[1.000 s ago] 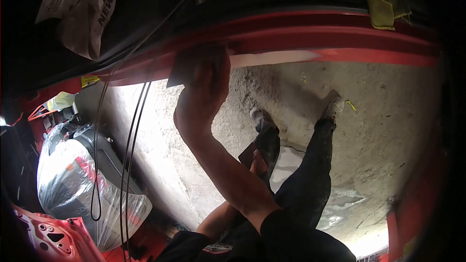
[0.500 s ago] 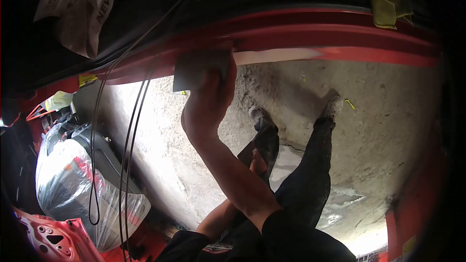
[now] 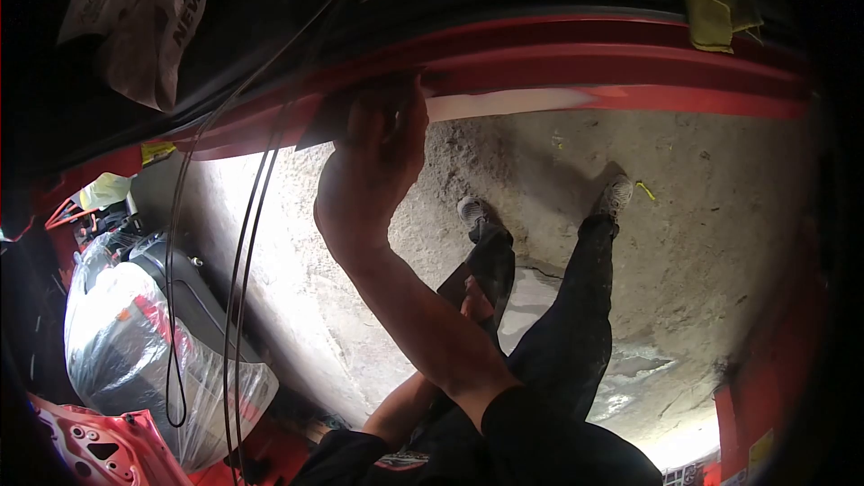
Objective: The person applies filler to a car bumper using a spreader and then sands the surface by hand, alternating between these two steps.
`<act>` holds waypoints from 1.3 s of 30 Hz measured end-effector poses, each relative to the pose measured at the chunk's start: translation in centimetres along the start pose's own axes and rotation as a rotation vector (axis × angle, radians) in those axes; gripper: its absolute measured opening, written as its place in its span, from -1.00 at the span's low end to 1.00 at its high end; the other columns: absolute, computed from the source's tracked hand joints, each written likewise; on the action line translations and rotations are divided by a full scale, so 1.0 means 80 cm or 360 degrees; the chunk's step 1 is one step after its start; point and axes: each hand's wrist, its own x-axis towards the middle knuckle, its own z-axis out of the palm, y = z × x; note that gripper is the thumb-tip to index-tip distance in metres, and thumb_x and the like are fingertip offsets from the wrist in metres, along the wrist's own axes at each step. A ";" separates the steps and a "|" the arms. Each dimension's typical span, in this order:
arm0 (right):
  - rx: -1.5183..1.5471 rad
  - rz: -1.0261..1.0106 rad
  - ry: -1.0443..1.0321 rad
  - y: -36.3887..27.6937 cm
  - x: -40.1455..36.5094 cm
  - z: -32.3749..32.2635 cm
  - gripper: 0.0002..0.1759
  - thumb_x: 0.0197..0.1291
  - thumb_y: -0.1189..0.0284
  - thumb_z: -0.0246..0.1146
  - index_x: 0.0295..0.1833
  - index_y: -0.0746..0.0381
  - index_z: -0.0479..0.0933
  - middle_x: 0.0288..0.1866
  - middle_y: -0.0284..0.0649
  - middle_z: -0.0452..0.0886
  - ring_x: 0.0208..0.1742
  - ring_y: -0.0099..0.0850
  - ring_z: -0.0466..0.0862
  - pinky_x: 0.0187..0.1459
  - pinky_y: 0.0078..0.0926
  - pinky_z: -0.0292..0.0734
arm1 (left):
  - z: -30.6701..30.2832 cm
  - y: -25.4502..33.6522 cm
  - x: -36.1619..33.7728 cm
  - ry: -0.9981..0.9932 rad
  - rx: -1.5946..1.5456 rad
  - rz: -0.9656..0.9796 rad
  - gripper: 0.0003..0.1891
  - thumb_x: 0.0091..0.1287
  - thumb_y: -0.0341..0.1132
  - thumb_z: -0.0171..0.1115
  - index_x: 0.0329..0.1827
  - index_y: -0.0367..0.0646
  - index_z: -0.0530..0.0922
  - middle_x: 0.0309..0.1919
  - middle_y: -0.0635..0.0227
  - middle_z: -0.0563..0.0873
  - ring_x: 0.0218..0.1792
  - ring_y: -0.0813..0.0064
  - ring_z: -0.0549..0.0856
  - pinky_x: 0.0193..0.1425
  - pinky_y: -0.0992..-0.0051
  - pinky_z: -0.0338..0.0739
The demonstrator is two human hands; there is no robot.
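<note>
The fingers of my right hand lie close together and flat. They pin a dark sheet against the lower edge of the red sill. The sheet is mostly under my palm, and only its blurred left corner shows past my knuckles. Just to the right of my fingertips a pale rubbed strip runs along the same edge.

To work this well, I judge I should keep the whole sheet flat on the metal, press evenly through the fingers rather than the tips, and stroke along the edge so the pale band stays even.

My left hand rests low against my thigh, and I cannot tell whether its fingers are closed on anything. Black cables hang to my left, a yellow cloth sits above the sill, and the concrete floor lies below.
</note>
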 end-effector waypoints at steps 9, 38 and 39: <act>-0.0132 -0.0214 -0.0041 0.003 -0.023 -0.035 -0.48 0.44 0.41 0.02 0.44 0.36 0.28 0.22 -0.07 0.51 0.15 -0.35 0.52 0.20 -0.40 0.39 | -0.008 0.006 0.015 -0.0050 -0.0042 0.0028 -0.62 0.47 -0.15 0.22 0.04 -0.38 0.63 -0.13 0.34 0.75 -0.10 0.56 0.67 -0.06 0.50 0.58; -0.1665 -0.0219 -0.0492 0.200 0.191 -0.568 -0.64 0.21 0.62 0.09 0.13 0.35 0.52 0.07 0.05 0.64 0.15 -0.07 0.63 0.19 -0.22 0.47 | 0.015 0.070 0.248 -0.0468 0.0918 0.0228 -0.68 0.45 -0.10 0.23 0.09 -0.12 0.67 -0.29 0.22 0.77 -0.28 0.58 0.71 -0.17 0.43 0.59; -0.1713 -0.0266 -0.0551 0.213 0.204 -0.575 -0.66 0.19 0.63 0.09 0.09 0.34 0.53 0.04 0.05 0.65 0.12 -0.04 0.64 0.17 -0.21 0.48 | 0.012 0.056 0.271 -0.0500 0.0925 0.0314 -0.64 0.43 -0.05 0.24 0.00 -0.18 0.69 -0.34 0.23 0.76 -0.28 0.60 0.69 -0.18 0.42 0.58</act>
